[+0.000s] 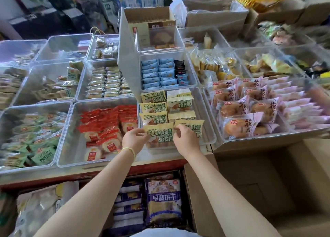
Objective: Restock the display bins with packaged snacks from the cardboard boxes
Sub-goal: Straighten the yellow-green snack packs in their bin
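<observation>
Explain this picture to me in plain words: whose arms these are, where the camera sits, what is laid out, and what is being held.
There is no machine here. One camera is worn on a person's head, looking forward and down, so the two bare arms are the wearer's own. In front is a counter covered with clear plastic bins of wrapped snacks. The left hand and the right hand both pinch a yellow snack packet at the front of the middle bin, which already holds rows of the same packets. To its left lies a bin of red packets, to its right pink-wrapped buns. An open cardboard box stands at the lower right.
</observation>
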